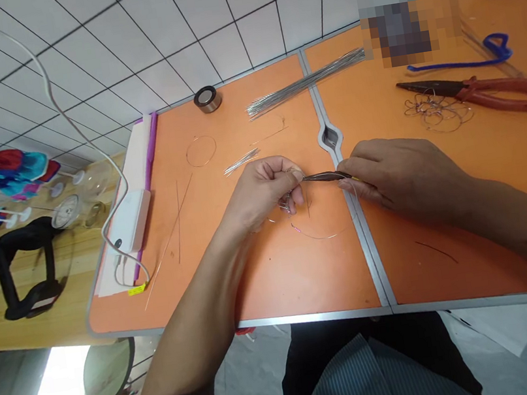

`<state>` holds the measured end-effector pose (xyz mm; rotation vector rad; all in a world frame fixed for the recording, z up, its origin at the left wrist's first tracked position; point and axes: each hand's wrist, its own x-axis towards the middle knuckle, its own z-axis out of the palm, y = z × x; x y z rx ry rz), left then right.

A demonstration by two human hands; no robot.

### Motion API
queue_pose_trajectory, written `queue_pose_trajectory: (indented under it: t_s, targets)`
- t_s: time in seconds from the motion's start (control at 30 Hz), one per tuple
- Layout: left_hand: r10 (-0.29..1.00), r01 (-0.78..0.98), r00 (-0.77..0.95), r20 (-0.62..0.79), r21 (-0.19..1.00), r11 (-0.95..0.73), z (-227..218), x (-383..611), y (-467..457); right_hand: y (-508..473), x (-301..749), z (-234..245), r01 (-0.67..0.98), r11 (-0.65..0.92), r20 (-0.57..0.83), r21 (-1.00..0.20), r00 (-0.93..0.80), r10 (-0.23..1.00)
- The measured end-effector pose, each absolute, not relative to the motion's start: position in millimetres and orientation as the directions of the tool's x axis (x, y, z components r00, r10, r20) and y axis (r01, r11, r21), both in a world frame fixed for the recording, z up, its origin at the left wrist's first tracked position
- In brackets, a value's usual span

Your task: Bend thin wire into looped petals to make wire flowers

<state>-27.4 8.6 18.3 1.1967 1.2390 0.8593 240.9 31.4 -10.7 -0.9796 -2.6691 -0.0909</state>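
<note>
Thin wire loop (319, 237), pink bead (296, 228) on it, bunched end pinched, slim dark pliers (326, 177) held level

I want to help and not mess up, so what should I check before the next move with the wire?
Grip: the left hand holds the wire: ok.
Tool: the right hand pinches the slim dark tool: ok.
Tip: the tool's tip reaches the left fingers: ok.
Bead: the pink bead sits on the wire: ok.
Wire ends: hidden inside the left fingers: cannot tell.
Loose bits: the tangled wire lies against the red pliers and could snag: not ok.
</note>
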Motion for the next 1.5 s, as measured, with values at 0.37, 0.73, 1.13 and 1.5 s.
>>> queue_pose_trajectory:
  t_s: [0.37, 0.73, 1.13, 1.5]
  targets:
    - [0.970, 0.149, 0.158, -0.185, 0.975, 0.162, 20.7, -25.5, 6.2, 32.4, 241.4, -11.1, 0.650, 0.759, 0.311, -0.042, -0.714, 0.628]
    - [0.976, 0.202, 0.155, -0.150, 0.972, 0.117, 23.0, -22.2, 5.6, 30.9, 240.4, -9.4, 0.669, 0.743, 0.315, -0.011, -0.703, 0.638]
    - [0.981, 0.238, 0.175, -0.079, 0.971, 0.036, 15.3, -22.5, 5.9, 25.6, 235.8, -5.1, 0.700, 0.711, 0.236, -0.069, -0.681, 0.693]
    - [0.984, 0.217, 0.166, -0.064, 0.976, 0.027, 17.7, -24.8, 6.3, 30.4, 237.8, -8.4, 0.639, 0.700, 0.211, -0.318, -0.672, 0.709]
